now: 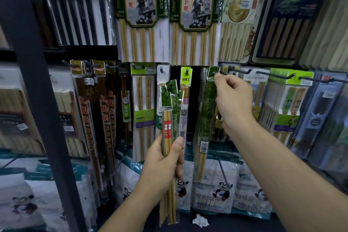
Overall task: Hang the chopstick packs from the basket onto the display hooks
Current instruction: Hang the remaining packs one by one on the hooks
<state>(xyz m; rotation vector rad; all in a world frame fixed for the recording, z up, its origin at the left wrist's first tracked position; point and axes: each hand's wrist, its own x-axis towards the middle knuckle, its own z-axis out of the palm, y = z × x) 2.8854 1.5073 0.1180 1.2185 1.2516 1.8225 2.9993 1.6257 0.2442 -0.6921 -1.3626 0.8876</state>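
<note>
Left hand (163, 158) clenched around bundle of chopstick packs (168, 137), upright before display. Right hand (233, 100) raised, fingers (218, 77) pinching green header of pack (205, 111) at display hook (226, 72), pack hanging straight down among others.

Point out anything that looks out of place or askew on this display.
A crumpled white scrap lies on the dark surface below the panda bags, looking like litter. The green pack pinched by the right hand tilts off vertical at its hook. Nothing looks damaged.
</note>
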